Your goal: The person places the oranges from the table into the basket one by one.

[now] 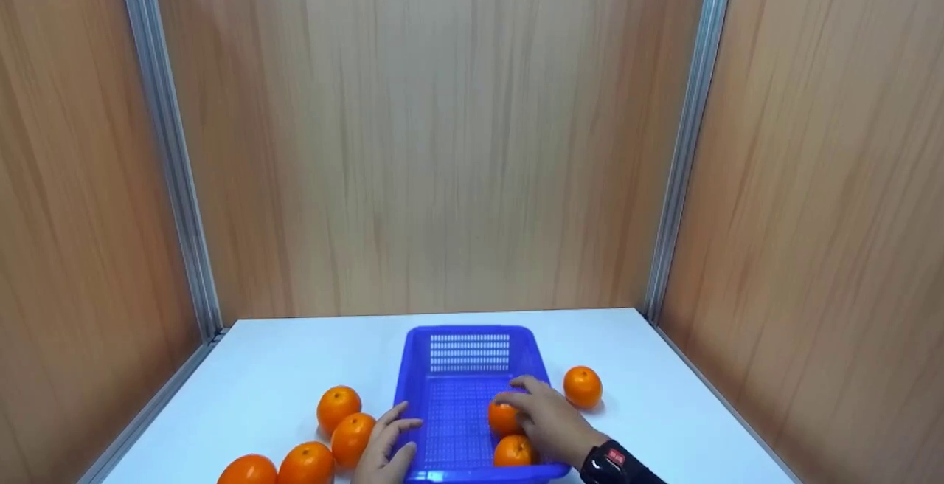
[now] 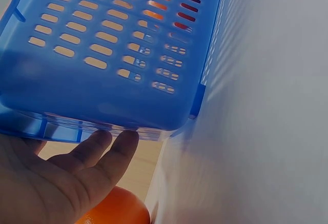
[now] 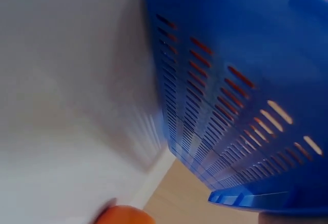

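While the left hand [image 1: 385, 446], fingers spread, touched the left rim of the rectangular blue plastic basket [image 1: 469, 328], steadying that side and keeping the right hand [image 1: 549, 421] low and gentle seemed wise. The right grip bent over a glossy round orange fruit [image 1: 503, 420] inside the basket's right side, whether pinching I couldn't tell; the fruit looked smooth and bright.

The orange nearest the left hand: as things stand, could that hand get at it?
Likely yes: the orange sits beside the left hand, nothing visibly between, though that hand touches the basket.
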`<state>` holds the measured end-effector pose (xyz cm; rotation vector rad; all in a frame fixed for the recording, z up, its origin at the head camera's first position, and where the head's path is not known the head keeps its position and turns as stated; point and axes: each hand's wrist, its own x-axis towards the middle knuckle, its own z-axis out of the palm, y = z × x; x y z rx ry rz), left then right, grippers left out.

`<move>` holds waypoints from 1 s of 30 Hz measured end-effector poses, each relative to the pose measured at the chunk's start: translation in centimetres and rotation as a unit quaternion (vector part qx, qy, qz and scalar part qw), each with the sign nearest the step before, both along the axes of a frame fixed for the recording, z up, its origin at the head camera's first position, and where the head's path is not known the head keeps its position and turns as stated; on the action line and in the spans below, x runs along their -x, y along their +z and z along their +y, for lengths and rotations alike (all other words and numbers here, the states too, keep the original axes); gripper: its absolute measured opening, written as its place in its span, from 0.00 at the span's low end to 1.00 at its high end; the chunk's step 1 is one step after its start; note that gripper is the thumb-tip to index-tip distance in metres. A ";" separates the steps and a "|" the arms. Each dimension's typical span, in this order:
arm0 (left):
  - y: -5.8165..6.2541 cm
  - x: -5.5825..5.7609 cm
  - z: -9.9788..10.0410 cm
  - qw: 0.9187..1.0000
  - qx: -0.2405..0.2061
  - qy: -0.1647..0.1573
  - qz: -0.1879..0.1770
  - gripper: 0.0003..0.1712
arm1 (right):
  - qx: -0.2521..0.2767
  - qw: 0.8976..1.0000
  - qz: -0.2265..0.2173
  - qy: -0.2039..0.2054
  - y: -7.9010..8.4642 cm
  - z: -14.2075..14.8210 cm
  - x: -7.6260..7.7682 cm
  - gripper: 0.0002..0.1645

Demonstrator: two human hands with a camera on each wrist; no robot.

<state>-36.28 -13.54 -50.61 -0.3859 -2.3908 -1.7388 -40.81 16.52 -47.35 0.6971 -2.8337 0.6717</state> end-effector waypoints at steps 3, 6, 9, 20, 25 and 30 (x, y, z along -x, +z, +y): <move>0.0 0.0 -0.1 1.000 0.004 -0.001 0.002 0.15 | 0.119 0.993 0.003 -0.020 -0.1 0.6 0.0 0.20; 0.0 0.0 -0.2 1.000 0.005 -0.006 0.003 0.15 | 0.209 0.975 0.036 -0.071 -0.5 1.5 0.2 0.17; -0.2 -0.2 -0.5 1.000 0.000 -0.015 -0.003 0.15 | 0.231 0.959 0.070 -0.147 -1.2 2.6 0.9 0.17; 0.1 -0.8 -0.6 1.000 0.003 0.000 -0.006 0.15 | 0.083 0.957 0.090 -0.261 -2.7 5.9 3.7 0.35; 0.2 -1.0 -0.6 1.000 0.003 0.001 -0.021 0.16 | 0.045 0.962 0.048 -0.263 -2.8 7.0 4.2 0.43; 0.3 -1.1 -0.3 0.999 0.009 0.006 -0.031 0.15 | 0.008 0.962 0.005 -0.272 -2.3 7.8 5.0 0.46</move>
